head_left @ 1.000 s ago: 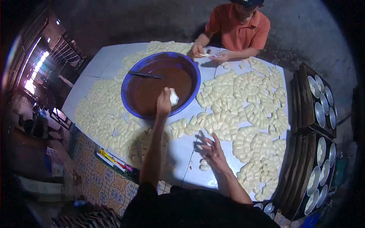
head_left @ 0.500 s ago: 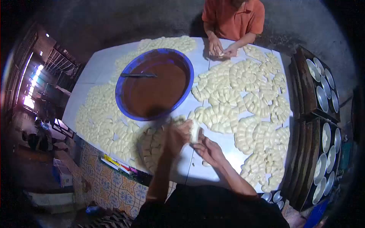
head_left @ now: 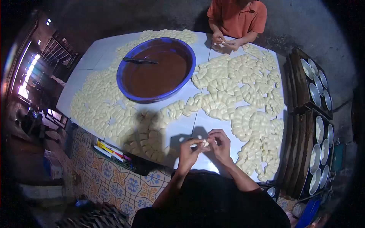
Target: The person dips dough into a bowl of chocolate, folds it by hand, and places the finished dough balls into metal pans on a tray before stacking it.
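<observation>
Near the table's front edge, my left hand (head_left: 190, 152) and my right hand (head_left: 220, 145) meet with their fingertips closed on a small pale dough piece (head_left: 205, 143). Rows of pale dough pieces (head_left: 249, 121) lie to the right of my hands, and many more dough pieces (head_left: 114, 110) cover the table's left side. Beyond my hands stands a blue basin (head_left: 121, 81) of brown filling (head_left: 157, 76), a dark flat tool (head_left: 140, 60) resting across its rim.
Across the white table (head_left: 85, 62), a person in an orange shirt (head_left: 237, 19) handles dough with both hands. Dark trays (head_left: 300, 152) with round metal tins (head_left: 315, 95) are stacked on the right. A crate of coloured items (head_left: 114, 154) sits by the front left edge.
Both hands have drawn back toward my body, away from the dough by the basin. A small piece is now between the fingertips instead of a larger pale lump. The camera view has shifted slightly.
</observation>
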`<action>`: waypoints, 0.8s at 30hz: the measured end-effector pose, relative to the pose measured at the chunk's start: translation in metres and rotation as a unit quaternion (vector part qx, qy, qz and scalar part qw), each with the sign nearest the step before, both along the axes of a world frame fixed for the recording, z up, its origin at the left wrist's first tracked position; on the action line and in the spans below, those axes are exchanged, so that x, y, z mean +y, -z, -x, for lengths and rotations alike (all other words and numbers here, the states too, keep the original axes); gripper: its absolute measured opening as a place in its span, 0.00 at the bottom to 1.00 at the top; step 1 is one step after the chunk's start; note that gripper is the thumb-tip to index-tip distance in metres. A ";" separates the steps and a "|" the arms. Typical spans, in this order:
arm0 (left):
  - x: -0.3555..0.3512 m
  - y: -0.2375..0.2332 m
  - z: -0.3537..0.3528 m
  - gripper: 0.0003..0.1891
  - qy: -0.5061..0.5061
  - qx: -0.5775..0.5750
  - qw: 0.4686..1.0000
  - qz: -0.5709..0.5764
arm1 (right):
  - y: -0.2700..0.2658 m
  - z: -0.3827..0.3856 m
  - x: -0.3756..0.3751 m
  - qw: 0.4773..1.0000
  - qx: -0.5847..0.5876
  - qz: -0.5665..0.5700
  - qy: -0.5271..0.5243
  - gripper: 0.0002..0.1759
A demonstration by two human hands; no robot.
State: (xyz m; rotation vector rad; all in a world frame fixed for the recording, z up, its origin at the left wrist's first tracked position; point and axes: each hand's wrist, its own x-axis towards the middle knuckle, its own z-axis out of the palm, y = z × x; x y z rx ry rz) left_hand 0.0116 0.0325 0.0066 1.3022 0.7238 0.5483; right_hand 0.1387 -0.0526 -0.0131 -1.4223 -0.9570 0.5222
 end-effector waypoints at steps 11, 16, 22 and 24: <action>-0.032 -0.001 -0.003 0.09 -0.181 -0.071 0.981 0.030 | -0.016 0.027 -0.021 0.998 -0.029 0.049 -0.013 0.07; -0.027 0.023 0.005 0.09 -0.063 0.038 0.984 -0.163 | -0.013 0.024 -0.018 0.996 0.053 0.073 -0.008 0.06; -0.026 0.034 0.020 0.27 0.014 -0.041 0.987 -0.154 | -0.001 0.020 -0.023 0.920 0.318 0.173 -0.151 0.25; -0.027 0.036 0.031 0.37 0.090 -0.128 0.987 -0.036 | 0.008 0.006 -0.031 0.821 0.417 0.225 -0.318 0.22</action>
